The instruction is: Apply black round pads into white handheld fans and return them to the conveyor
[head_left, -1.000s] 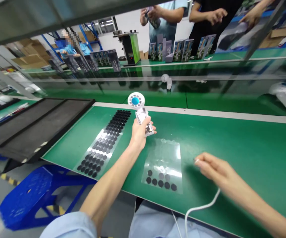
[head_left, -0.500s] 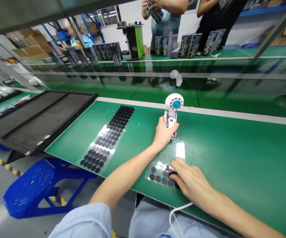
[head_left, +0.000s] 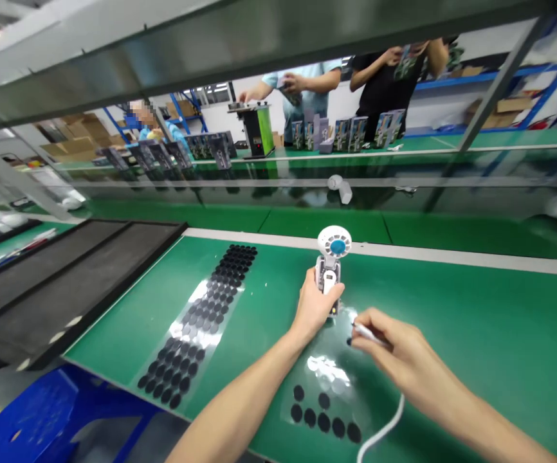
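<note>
My left hand (head_left: 313,303) is wrapped round the body of a small white handheld fan (head_left: 334,244). Its round head with a blue centre points up, and a small orange light shows low on the body. Just below and to the right, my right hand (head_left: 397,344) pinches the plug end of a white cable (head_left: 385,429). A small dark piece (head_left: 349,342) shows at those fingertips; it may be a black round sticker. Under my hands lies a clear sheet with several black round stickers (head_left: 324,422).
A longer sheet of black dots (head_left: 201,315) lies to the left on the green table (head_left: 476,334). Beyond it are a black tray (head_left: 80,276) and a blue stool (head_left: 32,411). Across the line, people handle boxes near upright printed packages (head_left: 341,134). A white fan (head_left: 341,188) lies opposite.
My right hand has lifted from the sticker sheet and moved up towards the fan's lower end, with the cable. My left hand still holds the fan. The view has tilted up.
</note>
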Demonstrator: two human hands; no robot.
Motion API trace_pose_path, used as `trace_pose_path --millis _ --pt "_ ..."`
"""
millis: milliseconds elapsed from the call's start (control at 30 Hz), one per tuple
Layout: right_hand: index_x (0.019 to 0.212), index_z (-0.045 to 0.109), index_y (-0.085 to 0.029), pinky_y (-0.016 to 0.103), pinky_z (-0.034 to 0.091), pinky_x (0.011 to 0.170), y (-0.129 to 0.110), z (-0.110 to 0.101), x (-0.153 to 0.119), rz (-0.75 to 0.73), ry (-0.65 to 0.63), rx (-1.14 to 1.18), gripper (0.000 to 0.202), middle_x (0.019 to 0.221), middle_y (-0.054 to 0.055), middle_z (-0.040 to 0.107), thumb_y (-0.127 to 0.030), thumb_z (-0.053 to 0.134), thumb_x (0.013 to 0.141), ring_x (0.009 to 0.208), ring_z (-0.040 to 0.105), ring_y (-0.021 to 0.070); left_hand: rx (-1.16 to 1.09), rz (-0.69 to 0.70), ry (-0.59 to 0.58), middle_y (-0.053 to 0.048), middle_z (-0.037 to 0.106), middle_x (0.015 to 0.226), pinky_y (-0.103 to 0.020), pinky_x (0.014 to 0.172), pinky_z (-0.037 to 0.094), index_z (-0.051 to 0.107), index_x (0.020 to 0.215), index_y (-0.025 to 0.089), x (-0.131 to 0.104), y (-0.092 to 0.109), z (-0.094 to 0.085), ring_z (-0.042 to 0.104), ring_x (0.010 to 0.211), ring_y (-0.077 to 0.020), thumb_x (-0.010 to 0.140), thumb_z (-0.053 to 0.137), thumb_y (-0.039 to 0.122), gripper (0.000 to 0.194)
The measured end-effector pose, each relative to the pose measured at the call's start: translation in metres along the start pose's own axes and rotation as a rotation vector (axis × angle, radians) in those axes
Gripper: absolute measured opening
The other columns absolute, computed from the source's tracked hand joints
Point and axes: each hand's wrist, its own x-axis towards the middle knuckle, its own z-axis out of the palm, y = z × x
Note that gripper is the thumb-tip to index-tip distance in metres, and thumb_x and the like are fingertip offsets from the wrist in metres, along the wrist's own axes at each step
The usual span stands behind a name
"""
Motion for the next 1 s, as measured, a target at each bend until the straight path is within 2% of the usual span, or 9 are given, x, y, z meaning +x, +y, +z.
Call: trace_pose_path --millis 100,167,267,333,500,600,733,1000 --pt "0.076 0.049 -0.023 0.027 0.032 0.057 -0.002 -0.019 0.038 -0.104 0.185 0.038 0.009 0.066 -0.003 0.049 -0.025 0.046 0.084 0.060 0.045 0.0154 0.011 0.005 -0.099 0.000 0.060 0.074 -0.025 0.060 0.047 0.051 0.089 0.019 -0.008 0.006 -0.001 0.058 0.063 -0.0149 0.063 0.068 0.021 0.031" --pt "0.073 0.050 -0.022 0.028 0.031 0.056 0.002 -0.027 0.062 -0.108 0.263 0.096 0.008 0.062 -0.004 0.047 -0.026 0.049 0.080 0.056 0.043 0.0146 0.008 -0.036 -0.193 0.003 0.058 0.067 -0.024 0.052 0.046 0.048 0.088 0.019 -0.015 0.009 0.001 0.056 0.052 -0.0129 0.066 0.064 0.020 0.026" --pt "0.071 0.048 -0.021 0.028 0.032 0.054 0.014 -0.037 0.088 -0.034 0.315 0.194 0.010 0.053 -0.006 0.043 -0.029 0.049 0.076 0.051 0.041 0.0140 -0.011 -0.083 -0.263 0.006 0.055 0.061 -0.022 0.047 0.045 0.044 0.088 0.020 -0.024 0.013 0.005 0.053 0.045 -0.0108 0.067 0.059 0.016 0.026" --pt "0.072 0.047 -0.020 0.027 0.033 0.055 0.020 -0.043 0.095 0.003 0.305 0.235 0.012 0.050 -0.007 0.042 -0.032 0.047 0.074 0.051 0.043 0.0142 -0.022 -0.107 -0.287 0.006 0.055 0.062 -0.022 0.048 0.046 0.044 0.090 0.020 -0.027 0.015 0.007 0.053 0.045 -0.0101 0.067 0.058 0.014 0.028" --pt "0.070 0.049 -0.019 0.028 0.035 0.058 0.018 -0.045 0.078 0.029 0.160 0.248 0.012 0.053 -0.005 0.048 -0.030 0.047 0.072 0.055 0.046 0.0149 -0.016 -0.118 -0.293 0.004 0.056 0.070 -0.024 0.051 0.048 0.041 0.100 0.019 -0.026 0.016 0.007 0.055 0.049 -0.0099 0.071 0.054 0.016 0.032" --pt "0.068 0.047 -0.020 0.028 0.033 0.056 0.011 -0.034 0.062 -0.009 0.082 0.063 0.011 0.060 -0.003 0.048 -0.024 0.042 0.077 0.057 0.044 0.0155 0.007 -0.079 -0.297 0.002 0.057 0.078 -0.024 0.054 0.048 0.040 0.101 0.018 -0.024 0.015 0.006 0.056 0.054 -0.0099 0.070 0.050 0.012 0.033" --pt "0.068 0.044 -0.021 0.029 0.034 0.058 0.009 -0.023 0.053 -0.067 0.105 -0.200 0.017 0.071 0.000 0.052 -0.016 0.038 0.083 0.063 0.048 0.0172 0.040 -0.032 -0.290 0.000 0.056 0.087 -0.024 0.059 0.048 0.041 0.101 0.018 -0.024 0.014 0.005 0.056 0.063 -0.0106 0.067 0.047 0.008 0.036" --pt "0.068 0.044 -0.021 0.028 0.038 0.058 0.012 -0.018 0.055 -0.086 0.148 -0.327 0.020 0.073 0.000 0.054 -0.011 0.040 0.084 0.065 0.053 0.0177 0.132 0.021 -0.248 0.000 0.056 0.090 -0.024 0.068 0.045 0.044 0.102 0.018 -0.023 0.013 0.005 0.054 0.075 -0.0122 0.066 0.048 0.008 0.037"
